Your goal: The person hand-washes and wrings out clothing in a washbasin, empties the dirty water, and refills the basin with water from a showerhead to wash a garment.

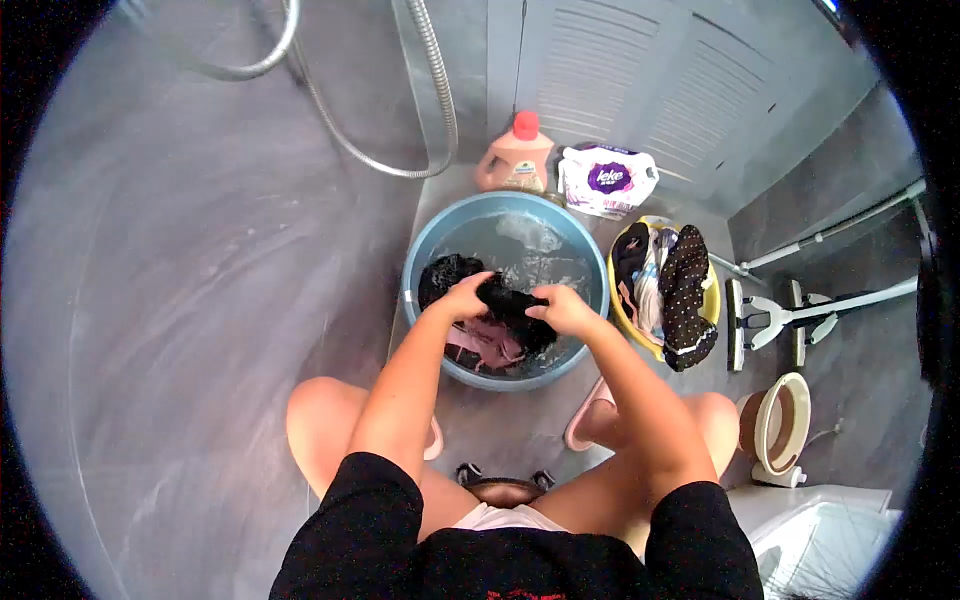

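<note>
A round blue basin [423,232] of water stands on the floor between my feet. Both hands are over it, gripping a wet black garment [512,305] stretched between them. My left hand [466,297] has its fingers closed on the cloth's left part. On the other side, my right hand [563,309] pinches the cloth between thumb and fingers. Below the black cloth, a pink garment [485,343] lies partly in the water. Some pale suds float near the basin's far side. What kind of garments these are I cannot tell.
Behind the basin stand a pink detergent bottle [516,160] with a red cap and a white refill pouch [607,181]. A yellow basin [713,298] heaped with clothes is at the right. Farther right are mops [775,318] and a beige bucket [786,425]. A shower hose [442,90] hangs at upper left.
</note>
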The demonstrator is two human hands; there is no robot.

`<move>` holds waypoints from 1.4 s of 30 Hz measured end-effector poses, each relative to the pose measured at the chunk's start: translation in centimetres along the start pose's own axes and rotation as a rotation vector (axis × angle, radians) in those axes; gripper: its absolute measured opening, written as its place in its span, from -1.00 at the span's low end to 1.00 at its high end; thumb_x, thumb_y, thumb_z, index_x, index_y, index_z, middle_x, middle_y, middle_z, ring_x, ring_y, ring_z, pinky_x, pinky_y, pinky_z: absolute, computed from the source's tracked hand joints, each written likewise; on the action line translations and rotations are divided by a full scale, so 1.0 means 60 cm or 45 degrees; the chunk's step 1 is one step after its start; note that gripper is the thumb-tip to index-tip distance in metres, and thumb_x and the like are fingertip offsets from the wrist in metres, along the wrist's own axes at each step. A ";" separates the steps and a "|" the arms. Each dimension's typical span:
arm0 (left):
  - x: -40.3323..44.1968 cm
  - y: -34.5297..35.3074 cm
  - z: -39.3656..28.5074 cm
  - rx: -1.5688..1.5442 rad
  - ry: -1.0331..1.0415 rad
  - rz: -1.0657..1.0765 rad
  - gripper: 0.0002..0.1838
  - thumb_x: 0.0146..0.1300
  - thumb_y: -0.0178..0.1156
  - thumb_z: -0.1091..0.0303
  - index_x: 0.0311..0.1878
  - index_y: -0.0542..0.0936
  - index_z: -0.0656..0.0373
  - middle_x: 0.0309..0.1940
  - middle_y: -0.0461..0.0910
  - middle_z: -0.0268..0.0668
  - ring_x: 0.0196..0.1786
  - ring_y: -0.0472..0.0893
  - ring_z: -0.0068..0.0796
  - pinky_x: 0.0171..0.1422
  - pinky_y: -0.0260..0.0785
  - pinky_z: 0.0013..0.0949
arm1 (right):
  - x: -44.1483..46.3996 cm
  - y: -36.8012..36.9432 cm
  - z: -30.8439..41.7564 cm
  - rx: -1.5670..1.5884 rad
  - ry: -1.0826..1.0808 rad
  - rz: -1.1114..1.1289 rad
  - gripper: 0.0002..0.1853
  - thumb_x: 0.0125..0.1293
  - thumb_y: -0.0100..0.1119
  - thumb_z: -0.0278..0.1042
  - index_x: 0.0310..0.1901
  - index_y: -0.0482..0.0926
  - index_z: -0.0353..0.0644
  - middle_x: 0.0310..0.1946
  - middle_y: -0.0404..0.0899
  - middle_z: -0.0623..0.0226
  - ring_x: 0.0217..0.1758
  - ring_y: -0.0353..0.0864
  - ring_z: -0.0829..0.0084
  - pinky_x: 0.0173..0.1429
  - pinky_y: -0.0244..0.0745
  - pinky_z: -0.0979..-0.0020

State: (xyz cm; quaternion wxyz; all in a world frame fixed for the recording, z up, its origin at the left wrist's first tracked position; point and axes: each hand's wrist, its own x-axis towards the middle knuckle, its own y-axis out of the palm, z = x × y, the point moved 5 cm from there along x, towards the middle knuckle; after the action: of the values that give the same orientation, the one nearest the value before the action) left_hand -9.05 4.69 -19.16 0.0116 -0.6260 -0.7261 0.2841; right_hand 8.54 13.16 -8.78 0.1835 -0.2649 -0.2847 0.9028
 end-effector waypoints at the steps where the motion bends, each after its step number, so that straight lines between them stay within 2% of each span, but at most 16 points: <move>1: -0.003 0.002 -0.044 0.257 0.439 -0.067 -0.15 -0.21 0.25 0.45 0.31 0.30 -0.04 0.25 0.34 -0.17 0.15 0.49 -0.16 0.22 0.34 -0.30 | -0.011 -0.015 0.024 -0.014 -0.162 -0.044 -0.72 0.04 0.32 -0.35 -0.26 0.54 -0.34 -0.28 0.55 0.03 -0.19 0.54 0.15 -0.09 0.39 0.29; 4: -0.054 -0.013 -0.181 0.576 0.848 -0.224 -0.27 -0.20 0.25 0.45 0.21 0.40 0.01 0.12 0.46 -0.11 0.09 0.51 -0.10 0.16 0.36 -0.25 | -0.060 -0.068 0.105 -0.068 -0.461 -0.146 -0.74 0.08 0.28 -0.36 -0.23 0.55 -0.30 -0.30 0.56 0.01 -0.20 0.54 0.08 -0.10 0.41 0.25; 7: -0.101 -0.040 -0.261 0.489 0.439 0.196 -0.46 -0.18 0.29 0.40 0.01 0.52 0.12 -0.10 0.56 -0.05 -0.02 0.55 -0.05 0.05 0.38 -0.18 | -0.115 -0.110 0.166 -0.132 -0.650 -0.217 -0.76 0.13 0.24 -0.34 -0.19 0.55 -0.27 -0.32 0.56 -0.01 -0.20 0.56 0.01 -0.09 0.43 0.21; 13: -0.177 -0.109 -0.321 0.549 0.574 -0.018 -0.62 -0.10 0.36 0.23 -0.22 0.56 0.21 -0.35 0.55 -0.02 -0.19 0.55 -0.02 -0.11 0.37 -0.16 | -0.123 -0.143 0.141 -0.234 -0.382 -0.136 -0.54 0.05 0.34 -0.18 -0.07 0.51 -0.30 -0.18 0.57 -0.07 -0.06 0.56 0.02 0.01 0.43 0.21; 15: -0.188 -0.108 -0.335 0.540 0.543 -0.037 -0.64 -0.10 0.37 0.24 -0.27 0.54 0.25 -0.38 0.55 -0.02 -0.21 0.56 -0.05 -0.12 0.37 -0.19 | -0.094 -0.123 0.109 -0.471 -0.247 0.143 -0.40 -0.04 0.36 -0.07 0.01 0.50 -0.28 -0.14 0.56 -0.14 -0.02 0.55 -0.01 0.07 0.42 0.20; 17: -0.209 -0.107 -0.362 0.415 0.484 -0.027 -0.66 -0.11 0.38 0.27 -0.33 0.51 0.27 -0.41 0.54 -0.02 -0.25 0.56 -0.07 -0.14 0.36 -0.21 | -0.074 -0.115 0.083 -0.521 -0.188 0.145 -0.47 -0.03 0.33 -0.09 -0.04 0.54 -0.24 -0.20 0.58 -0.10 -0.06 0.56 -0.02 0.06 0.43 0.20; 22: -0.197 -0.116 -0.356 -0.037 0.442 0.001 -0.74 -0.04 0.36 0.39 -0.39 0.46 0.26 -0.52 0.48 -0.38 -0.38 0.45 -0.64 -0.26 0.34 -0.43 | -0.044 -0.122 0.035 -0.223 -0.200 0.216 -0.51 0.00 0.29 -0.31 0.01 0.47 -0.24 -0.20 0.60 0.05 -0.09 0.56 0.18 0.05 0.40 0.31; 25: -0.200 -0.120 -0.375 -0.644 0.373 0.076 -0.79 -0.02 0.34 0.45 -0.38 0.46 0.15 -0.48 0.49 -0.46 -0.39 0.45 -0.68 -0.28 0.33 -0.49 | -0.034 -0.105 0.030 -0.269 -0.179 0.161 -0.37 -0.06 0.30 -0.30 0.11 0.38 -0.28 -0.08 0.55 -0.04 0.02 0.52 0.05 0.14 0.37 0.26; 29: -0.216 -0.132 -0.399 -0.828 0.459 0.140 -0.79 -0.02 0.33 0.45 -0.40 0.44 0.11 -0.48 0.48 -0.49 -0.40 0.45 -0.70 -0.29 0.32 -0.51 | -0.009 -0.059 0.038 -0.084 -0.447 -0.043 -0.32 -0.10 0.33 -0.34 0.12 0.33 -0.25 -0.12 0.54 -0.11 0.04 0.51 0.04 0.13 0.37 0.21; 31: -0.229 -0.136 -0.401 -0.771 0.532 0.308 -0.76 -0.02 0.34 0.42 -0.41 0.41 0.11 -0.50 0.45 -0.51 -0.41 0.44 -0.72 -0.30 0.31 -0.54 | 0.004 -0.044 0.015 -0.085 -0.342 -0.015 -0.39 -0.11 0.30 -0.41 0.07 0.37 -0.24 -0.10 0.53 -0.09 0.04 0.50 0.04 0.13 0.38 0.21; 33: -0.249 -0.142 -0.417 -0.634 0.465 0.456 -0.76 -0.01 0.34 0.38 -0.42 0.41 0.13 -0.52 0.43 -0.54 -0.39 0.43 -0.76 -0.35 0.28 -0.58 | 0.010 -0.058 0.007 -0.141 -0.281 0.037 -0.50 -0.07 0.26 -0.50 0.00 0.41 -0.22 -0.27 0.57 0.17 -0.18 0.54 0.32 -0.05 0.41 0.35; 35: -0.239 -0.160 -0.397 -0.291 0.417 0.469 -0.75 0.02 0.32 0.33 -0.39 0.45 0.22 -0.50 0.51 -0.42 -0.40 0.47 -0.66 -0.33 0.34 -0.50 | 0.028 -0.095 -0.021 0.157 -0.211 -0.239 -0.64 -0.06 0.18 -0.62 -0.14 0.43 -0.24 -0.38 0.52 0.32 -0.27 0.48 0.43 -0.19 0.40 0.40; 37: -0.217 -0.190 -0.361 0.456 0.328 0.160 -0.70 0.05 0.30 0.26 -0.32 0.49 0.29 -0.40 0.61 -0.19 -0.34 0.57 -0.38 -0.23 0.41 -0.34 | 0.024 -0.139 -0.017 0.364 -0.068 -0.300 -0.60 -0.06 0.10 -0.60 -0.08 0.46 -0.30 -0.27 0.54 0.15 -0.18 0.51 0.36 -0.10 0.40 0.39; 38: -0.209 -0.198 -0.334 0.681 0.182 0.033 -0.48 -0.01 0.35 0.08 -0.10 0.50 0.30 -0.21 0.59 0.03 -0.13 0.60 -0.07 -0.03 0.41 -0.21 | 0.003 -0.152 0.010 0.571 0.006 -0.372 -0.60 -0.06 0.06 -0.64 -0.08 0.45 -0.30 -0.25 0.52 0.19 -0.19 0.49 0.40 -0.13 0.39 0.41; 39: -0.198 -0.195 -0.318 0.681 0.183 0.031 -0.48 -0.01 0.35 0.08 -0.10 0.50 0.30 -0.21 0.59 0.03 -0.13 0.60 -0.07 -0.03 0.41 -0.21 | -0.013 -0.158 0.031 0.777 0.081 -0.442 -0.59 -0.06 0.02 -0.67 -0.07 0.44 -0.30 -0.23 0.49 0.24 -0.20 0.46 0.43 -0.16 0.38 0.43; 42: -0.171 -0.177 -0.274 0.824 0.007 0.180 0.01 -0.21 0.42 -0.16 0.31 0.24 0.11 0.01 0.49 0.09 0.12 0.48 0.00 0.20 0.32 -0.20 | -0.007 -0.143 0.058 1.288 -0.091 -0.347 -0.52 -0.05 -0.15 -0.75 -0.04 0.45 -0.18 -0.23 0.46 0.26 -0.21 0.49 0.36 -0.18 0.45 0.38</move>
State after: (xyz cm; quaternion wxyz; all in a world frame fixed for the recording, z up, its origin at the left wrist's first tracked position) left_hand -10.30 1.27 2.65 0.1921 -0.6394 -0.5530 0.4985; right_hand 8.40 18.08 -0.95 0.3944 -0.0727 0.1489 0.9039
